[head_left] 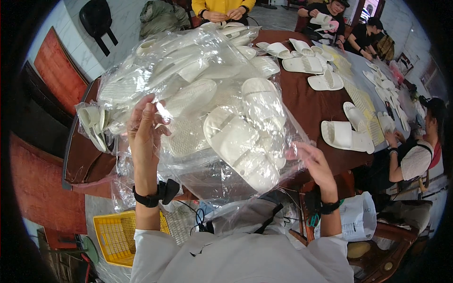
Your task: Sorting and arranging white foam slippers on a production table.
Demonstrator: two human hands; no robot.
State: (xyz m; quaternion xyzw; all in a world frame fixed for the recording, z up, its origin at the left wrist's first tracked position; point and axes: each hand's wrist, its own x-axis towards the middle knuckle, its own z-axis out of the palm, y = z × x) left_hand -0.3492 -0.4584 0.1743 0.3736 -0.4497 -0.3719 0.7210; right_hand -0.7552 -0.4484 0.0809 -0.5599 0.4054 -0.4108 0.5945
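A large clear plastic bag (222,174) filled with white slide sandals (231,134) lies on the brown-covered table in front of me. At the bag's left side, my left hand (144,123) is raised with its fingers curled on the film. My right hand (312,162) is at the bag's lower right edge, its fingers bent around the film and slightly blurred. Between my hands, several sandals show through the shiny plastic, some overlapping. Glare and folds hide parts of the others.
Loose white sandals (348,137) lie along the brown table (302,101) to the right. Co-workers sit beyond and at the right; a person in yellow (222,7) stands opposite. A yellow basket (115,236) sits on the floor at left, and a white bag (356,217) rests beside a wooden chair.
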